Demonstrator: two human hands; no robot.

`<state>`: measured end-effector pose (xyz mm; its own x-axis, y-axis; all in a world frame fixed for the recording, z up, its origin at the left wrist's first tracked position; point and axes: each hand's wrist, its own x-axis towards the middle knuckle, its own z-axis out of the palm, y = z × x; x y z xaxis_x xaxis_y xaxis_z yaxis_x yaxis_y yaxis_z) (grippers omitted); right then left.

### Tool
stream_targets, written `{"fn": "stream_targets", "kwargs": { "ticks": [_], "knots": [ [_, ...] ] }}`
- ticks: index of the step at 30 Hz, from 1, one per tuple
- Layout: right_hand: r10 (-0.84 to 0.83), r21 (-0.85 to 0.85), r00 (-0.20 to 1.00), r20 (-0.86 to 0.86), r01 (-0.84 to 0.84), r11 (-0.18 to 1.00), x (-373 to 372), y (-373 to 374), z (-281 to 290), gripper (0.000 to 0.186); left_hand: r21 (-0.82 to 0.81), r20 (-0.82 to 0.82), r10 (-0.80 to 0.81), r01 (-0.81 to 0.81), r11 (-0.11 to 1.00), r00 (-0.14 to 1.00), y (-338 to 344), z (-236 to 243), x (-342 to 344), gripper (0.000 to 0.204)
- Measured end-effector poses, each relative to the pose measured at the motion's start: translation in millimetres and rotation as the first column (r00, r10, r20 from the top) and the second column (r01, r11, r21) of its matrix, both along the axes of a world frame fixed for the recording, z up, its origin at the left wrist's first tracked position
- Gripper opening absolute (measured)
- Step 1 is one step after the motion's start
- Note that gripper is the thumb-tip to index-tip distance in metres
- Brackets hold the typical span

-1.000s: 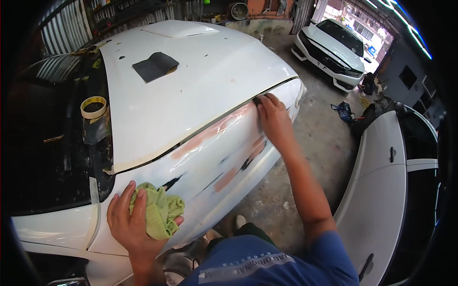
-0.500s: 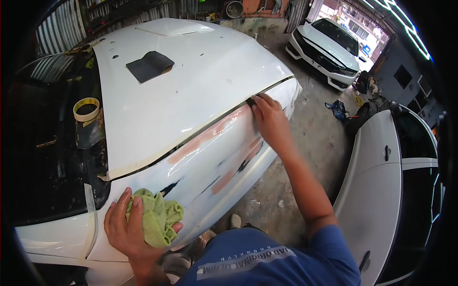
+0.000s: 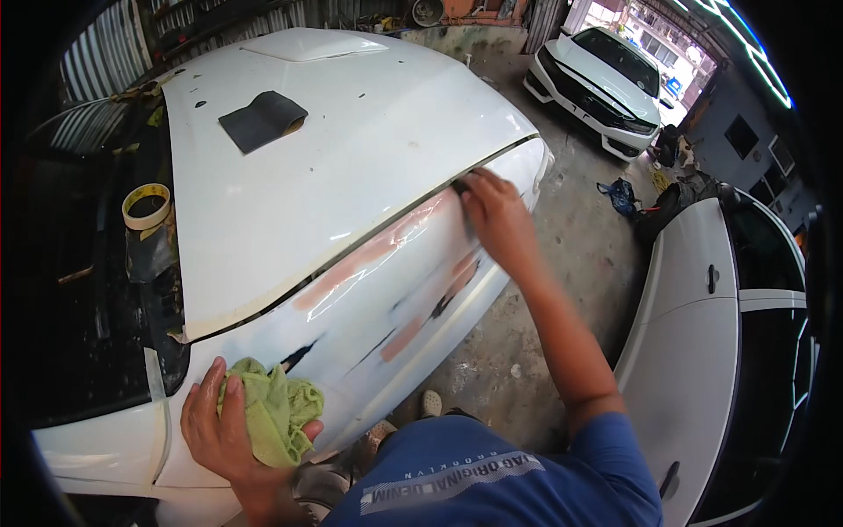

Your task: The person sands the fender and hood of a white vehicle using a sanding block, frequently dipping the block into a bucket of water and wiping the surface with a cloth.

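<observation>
A white car fender (image 3: 369, 307) shows sanded pinkish-brown filler patches (image 3: 347, 266) and dark scraped spots. My left hand (image 3: 215, 430) rests at the fender's rear, its fingers around a crumpled green cloth (image 3: 272, 413). Farther forward, my right hand (image 3: 494, 206) presses on the fender's upper edge beside the hood gap. Its fingers pinch a small dark piece (image 3: 459, 186), mostly hidden, which looks like sandpaper. On the white hood (image 3: 263, 211) lies a folded dark sheet of sandpaper (image 3: 262, 121).
A masking tape roll (image 3: 147, 206) sits by the dark windshield (image 3: 79, 290). Masking tape lines the hood's edge. A white car (image 3: 601, 83) stands ahead, another car (image 3: 685, 342) close at right. A blue plastic bag (image 3: 620, 198) lies on the concrete floor (image 3: 527, 342).
The view has shifted slightly, so the hood and tape roll appear farther left. My right hand stays at the fender's upper edge; my left hand still holds the green cloth.
</observation>
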<state>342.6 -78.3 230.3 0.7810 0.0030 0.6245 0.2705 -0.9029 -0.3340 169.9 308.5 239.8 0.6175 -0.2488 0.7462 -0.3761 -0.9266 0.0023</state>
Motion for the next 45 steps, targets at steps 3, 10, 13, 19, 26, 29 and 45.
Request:
{"fn": "stream_targets", "kwargs": {
  "ticks": [3,10,13,19,26,29,45],
  "knots": [
    [0.035,-0.031,0.999,-0.004,-0.035,0.999,-19.7,23.2,-2.8,0.029,0.009,0.026,0.013,-0.013,1.0,1.0,1.9,-1.7,0.7,0.091],
    [0.052,-0.032,0.999,0.011,-0.052,0.998,-6.7,3.2,-4.2,0.024,0.024,0.001,-0.007,0.007,1.0,1.0,3.2,-1.7,-2.2,0.093],
    [0.068,-0.031,0.998,0.016,-0.068,0.997,-11.2,13.8,-2.0,0.026,0.047,-0.018,-0.01,0.011,0.999,1.0,5.9,-2.5,-1.6,0.095],
    [0.118,-0.108,0.99,0.076,-0.109,0.988,-8.0,8.0,-9.0,0.029,0.048,0.005,-0.04,0.04,0.998,0.999,8.3,-3.2,-0.5,0.095],
    [0.282,-0.058,0.959,0.029,-0.28,0.958,-24.5,16.5,-9.9,0.039,0.039,-0.014,-0.045,0.045,0.998,0.999,6.3,-4.0,0.4,0.094],
    [0.416,-0.036,0.909,0.022,-0.415,0.909,-38.0,32.6,-2.4,0.039,0.057,-0.037,-0.009,0.011,0.998,0.999,11.6,-2.8,-5.4,0.094],
    [0.052,-0.12,0.998,0.025,-0.049,0.992,-16.0,27.6,-5.2,0.028,0.038,-0.015,-0.044,0.044,0.998,0.999,9.7,-5.4,-1.4,0.094]
  ]
}}
